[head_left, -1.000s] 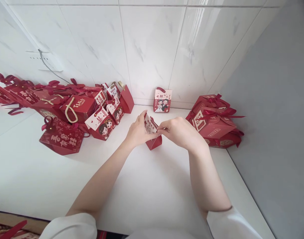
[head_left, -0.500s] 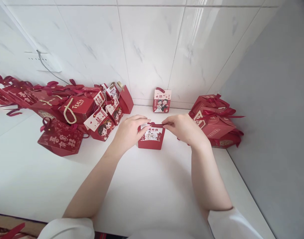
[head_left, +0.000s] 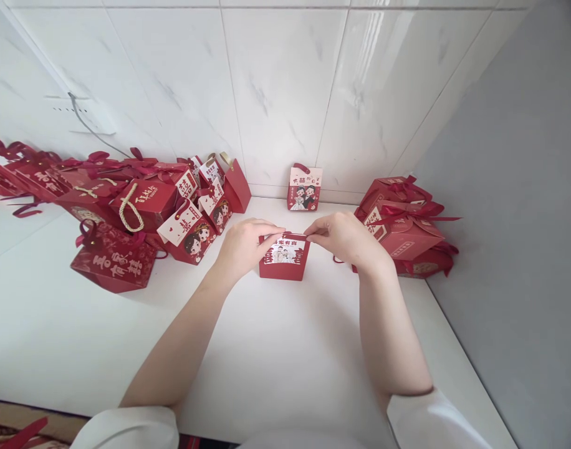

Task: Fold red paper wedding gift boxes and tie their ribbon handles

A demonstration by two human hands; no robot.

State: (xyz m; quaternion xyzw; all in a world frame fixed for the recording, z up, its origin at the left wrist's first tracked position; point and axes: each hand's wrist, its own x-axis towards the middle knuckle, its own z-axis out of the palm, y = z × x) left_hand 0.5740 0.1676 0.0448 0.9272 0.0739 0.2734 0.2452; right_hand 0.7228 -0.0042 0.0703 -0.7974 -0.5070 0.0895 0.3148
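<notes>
Head view: left hand (head_left: 250,246) and right hand (head_left: 340,237) both pinch, thumb-to-finger, the top edge of the red box (head_left: 282,270), upright on white counter (head_left: 280,349); probably top-closing step, next move calls for even corner pressure

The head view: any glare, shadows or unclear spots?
Head view: streaks of glare on the glossy white marbled tile wall; head view: a soft shadow on the smooth white tabletop beside the bare right forearm; head view: figures printed on the held red-and-white cardboard box show little detail.
</notes>
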